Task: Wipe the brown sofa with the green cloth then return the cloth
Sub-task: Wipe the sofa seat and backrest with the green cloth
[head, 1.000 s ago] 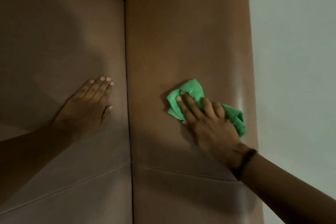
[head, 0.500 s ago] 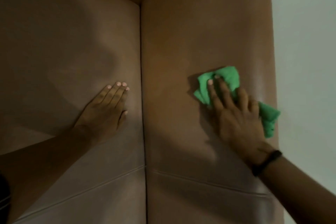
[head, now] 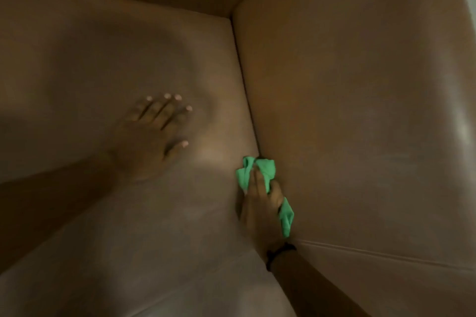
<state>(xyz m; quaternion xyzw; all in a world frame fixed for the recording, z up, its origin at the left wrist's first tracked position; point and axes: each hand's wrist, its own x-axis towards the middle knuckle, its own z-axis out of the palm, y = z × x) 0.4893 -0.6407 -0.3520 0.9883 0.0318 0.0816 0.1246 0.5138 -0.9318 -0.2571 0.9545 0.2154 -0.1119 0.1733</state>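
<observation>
1. Along the seam where two panels of the brown sofa [head: 347, 100] meet, the green cloth [head: 268, 170] lies bunched, one end poking out ahead of the fingers and the other trailing back beside the wrist.
2. The right hand [head: 260, 203] lies on top of the cloth, fingers [head: 257, 180] close together and pressing it against the leather right at the crease; whether they curl round the fabric cannot be told.
3. A dark band [head: 279, 252] circles the right wrist.
4. The left hand [head: 149, 141] rests palm-down on the left-hand panel, well apart from the cloth, fingers spread slightly and thumb angled out, holding nothing.
5. A stitched line [head: 386, 255] crosses the right-hand panel below the cloth.
6. The whole view is dim and somewhat blurred.
</observation>
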